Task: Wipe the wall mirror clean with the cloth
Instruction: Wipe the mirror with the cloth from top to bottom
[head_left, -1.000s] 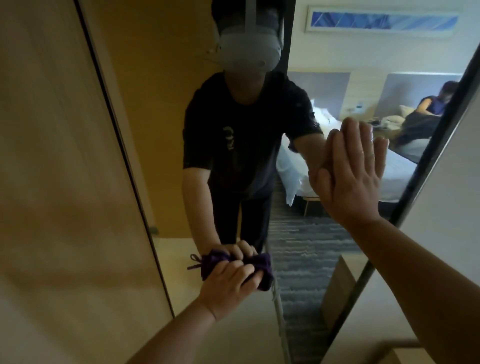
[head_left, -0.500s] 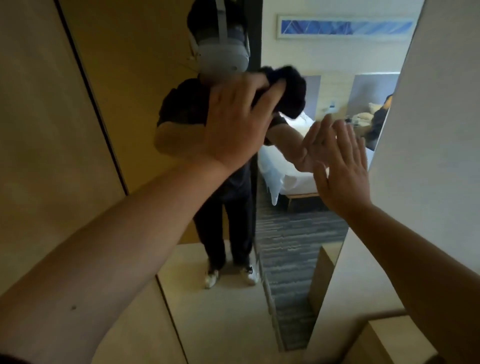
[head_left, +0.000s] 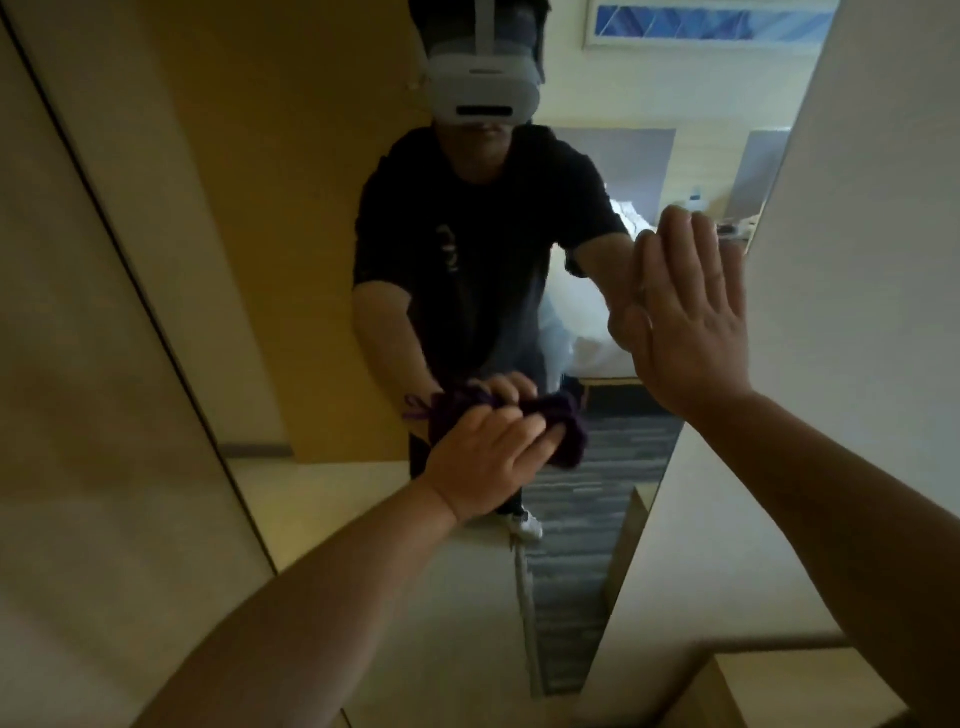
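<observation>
The wall mirror (head_left: 322, 291) stands tall, its long axis vertical; the left hand (head_left: 485, 457) presses a bunched purple cloth (head_left: 563, 428) against the glass about midway up it, fingers closed over the cloth; the right hand (head_left: 685, 317) lies flat and open on the mirror's right edge, higher than the cloth; most unwiped glass likely sits above the cloth.

Support surface = tall frameless wall mirror (head_left: 322, 260), mounted between tan wood panel (head_left: 78, 389) and pale wall (head_left: 857, 260). Directly on glass: bunched dark purple cloth (head_left: 569, 434), pressed by left hand (head_left: 488, 457) mid-height; right hand (head_left: 685, 317) flat, palm against glass near right edge.
</observation>
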